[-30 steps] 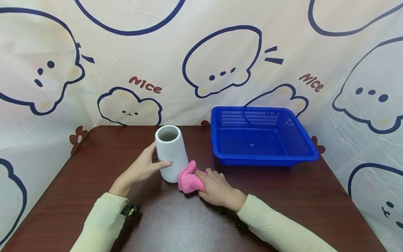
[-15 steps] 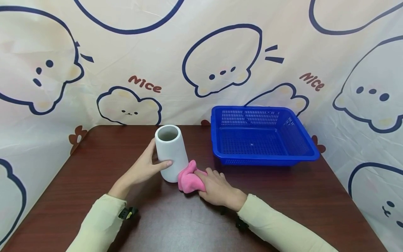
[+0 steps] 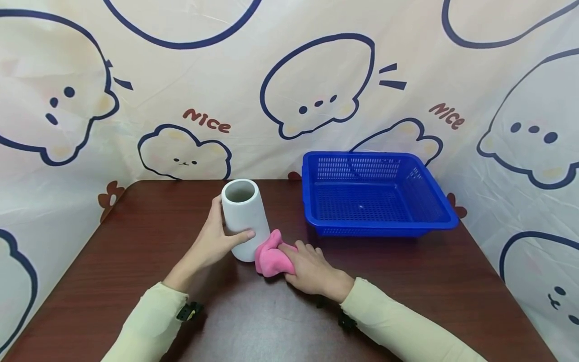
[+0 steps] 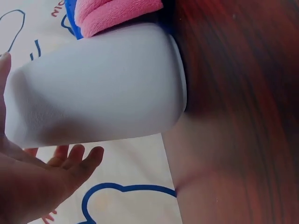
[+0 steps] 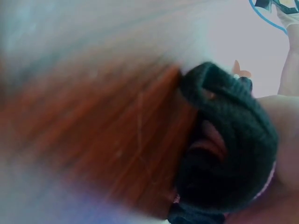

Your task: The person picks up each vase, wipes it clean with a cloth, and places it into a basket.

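A tapered white vase [image 3: 246,218] with an open top stands upright on the dark wood table. My left hand [image 3: 214,236] holds it from the left, the thumb across its front and the fingers round the far side. In the left wrist view those fingers [image 4: 77,161] show along the vase's edge. A bunched pink cloth [image 3: 273,255] lies against the vase's lower right side, gripped by my right hand [image 3: 312,271]. The right wrist view is blurred, with a dark, fuzzy curled fold [image 5: 233,140] near the hand and some pink inside it.
A blue plastic basket [image 3: 380,229] with perforated walls stands at the back right of the table [image 3: 135,241]. Behind and on both sides hangs a pale curtain [image 3: 253,151] with cartoon drawings. A dark wrist strap [image 3: 189,310] shows at the left sleeve.
My left hand and forearm have shifted slightly right, with the thumb reaching farther across the vase. The vase, the cloth and my right hand look almost unmoved.
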`<state>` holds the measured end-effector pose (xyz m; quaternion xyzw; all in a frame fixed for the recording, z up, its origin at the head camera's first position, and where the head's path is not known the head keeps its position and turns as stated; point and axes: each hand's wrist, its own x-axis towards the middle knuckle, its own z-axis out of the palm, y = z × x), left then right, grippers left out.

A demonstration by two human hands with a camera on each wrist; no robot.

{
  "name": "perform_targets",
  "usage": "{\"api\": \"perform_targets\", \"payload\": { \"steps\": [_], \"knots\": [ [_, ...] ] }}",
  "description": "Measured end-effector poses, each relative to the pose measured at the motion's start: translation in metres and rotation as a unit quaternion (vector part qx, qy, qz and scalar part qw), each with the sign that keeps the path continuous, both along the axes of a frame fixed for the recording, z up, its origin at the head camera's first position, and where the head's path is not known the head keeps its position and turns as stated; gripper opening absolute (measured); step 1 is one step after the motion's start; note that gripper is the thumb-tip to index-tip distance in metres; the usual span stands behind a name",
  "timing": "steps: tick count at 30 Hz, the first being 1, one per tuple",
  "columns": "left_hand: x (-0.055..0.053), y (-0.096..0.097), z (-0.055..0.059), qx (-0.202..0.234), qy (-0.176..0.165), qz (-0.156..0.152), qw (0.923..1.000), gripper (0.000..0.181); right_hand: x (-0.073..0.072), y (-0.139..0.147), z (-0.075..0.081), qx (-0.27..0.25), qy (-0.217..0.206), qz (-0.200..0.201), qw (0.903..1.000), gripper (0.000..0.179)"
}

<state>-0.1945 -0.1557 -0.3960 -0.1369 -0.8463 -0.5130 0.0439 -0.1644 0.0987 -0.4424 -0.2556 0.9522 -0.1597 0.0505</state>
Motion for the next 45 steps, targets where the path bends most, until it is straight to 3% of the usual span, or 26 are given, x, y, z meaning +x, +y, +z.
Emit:
{"api": "perform_targets", "payload": {
  "steps": [6, 14, 27, 45],
  "knots": [
    [-0.001, 0.002, -0.002, -0.008, 0.006, 0.016, 0.9998, 0.107, 0.0, -0.001, 0.0, 0.001, 0.0, 0.001, 1.0, 0.064],
    [-0.005, 0.002, -0.002, -0.011, 0.008, 0.011, 0.9998, 0.104, 0.0, -0.001, -0.003, 0.003, -0.003, 0.004, 1.0, 0.064],
    [-0.012, -0.004, -0.003, -0.003, -0.001, -0.044, 0.999, 0.1, 0.001, -0.001, -0.003, 0.004, -0.005, 0.003, 1.0, 0.065],
    [-0.026, -0.013, -0.005, 0.014, -0.04, -0.129, 0.9907, 0.095, -0.001, 0.0, -0.002, 0.004, -0.01, 0.004, 0.9999, 0.065]
  ]
}}
